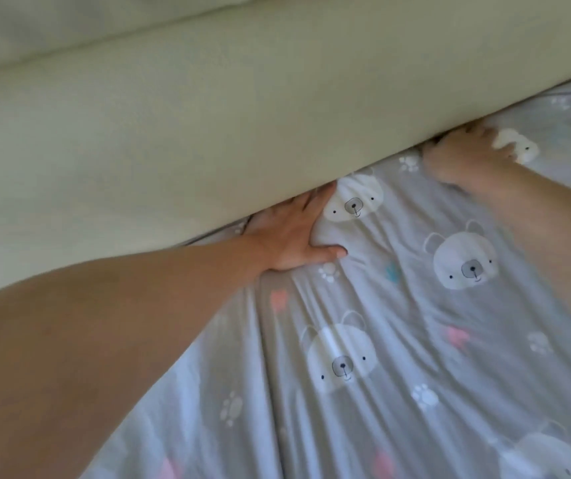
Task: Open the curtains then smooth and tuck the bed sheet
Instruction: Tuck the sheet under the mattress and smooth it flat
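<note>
Our flat left hand (pixel 291 236) and right hand (pixel 467 157) push the grey bear-print cotton bed sheet (pixel 398 323) under the cream padded headboard (pixel 208 115); uneven pushing may deepen the wrinkles.

Both forearms are bare up to the frame edge, with no sleeve showing. The left hand (pixel 294 236) and right hand (pixel 463 157) carry no visible rings, watch or gloves.

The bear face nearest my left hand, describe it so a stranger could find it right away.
Follow the cream padded bed edge down to the grey sheet. The bear face sits against that edge, right of the left hand, the only one touching the padding.
</note>
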The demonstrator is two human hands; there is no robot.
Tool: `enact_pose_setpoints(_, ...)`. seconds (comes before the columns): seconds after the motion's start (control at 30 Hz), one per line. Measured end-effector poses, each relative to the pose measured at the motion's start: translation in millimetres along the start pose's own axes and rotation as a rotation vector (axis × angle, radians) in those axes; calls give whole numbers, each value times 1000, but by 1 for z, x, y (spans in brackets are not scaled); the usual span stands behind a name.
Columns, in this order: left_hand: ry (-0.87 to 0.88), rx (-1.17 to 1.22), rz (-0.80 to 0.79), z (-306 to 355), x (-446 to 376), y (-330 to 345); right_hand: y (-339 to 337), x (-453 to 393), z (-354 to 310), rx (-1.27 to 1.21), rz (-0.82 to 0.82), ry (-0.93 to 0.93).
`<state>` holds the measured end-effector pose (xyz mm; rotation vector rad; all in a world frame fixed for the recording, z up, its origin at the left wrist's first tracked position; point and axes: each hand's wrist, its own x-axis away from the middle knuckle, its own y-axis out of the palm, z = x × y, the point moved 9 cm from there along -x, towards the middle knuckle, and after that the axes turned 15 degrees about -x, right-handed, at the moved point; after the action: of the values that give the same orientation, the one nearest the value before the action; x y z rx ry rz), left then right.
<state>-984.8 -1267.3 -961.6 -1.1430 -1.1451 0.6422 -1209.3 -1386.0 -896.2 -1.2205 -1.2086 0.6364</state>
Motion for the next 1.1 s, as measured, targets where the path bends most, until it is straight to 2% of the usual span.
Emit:
enact_pose_setpoints(0.07, 2, -20, 24, -1, 11, -15, 15, 53, -24, -51, -4, -160)
enact_pose_setpoints(0.1, 30, -46, 58, -1, 20, -19, 39, 87, -36, -53, -89, -267)
enact_pose_setpoints(0.17, 151, -128, 104, -11, 68, -9, 85, 128, -26, 53, -211, -317)
enact_pose_setpoints(0.23, 183, -183, 81, -63, 145, 19, 89, 115, -22, 31, -149, -255)
enact_pose_setpoints(0.33, 18, -167, -87, -164, 256, 60, 79, 88, -29, 33, -91, -139)
enact_pose_setpoints(0.43, -1, -186, -157, -188, 286, 74, 74, 113, -49, -12, -46, -84)
enact_pose_setpoints(0.5, -26, -140, -120, -186, 289, 71, 95, 164, -91, -47, -90, -215)
enact_pose_setpoints(0.57, -36, -126, -44, -187, 308, 68, 136, 229, -137, -3, -166, -448)
enact_pose_setpoints(0.63, -23, -152, -64, -193, 342, 84, 167, 264, -158, 39, -164, -526)
enact_pose_setpoints(0.73, -35, -165, -120, -215, 364, 113, 175, 255, -161, 56, -153, -485)
enact_pose_setpoints(0.83, -6, -157, -139, -227, 353, 128, 175, 254, -164, 107, -182, -490)
enact_pose_setpoints(0.93, 68, -116, -114, -225, 344, 125, 171, 249, -166, 137, -229, -397)
enact_pose_setpoints(1.0, 124, -75, -156, -226, 346, 127, 166, 245, -172, 131, -299, -312)
enact_pose_setpoints(1.1, 156, -42, -168, -230, 341, 131, 150, 236, -201, 322, -336, -242)
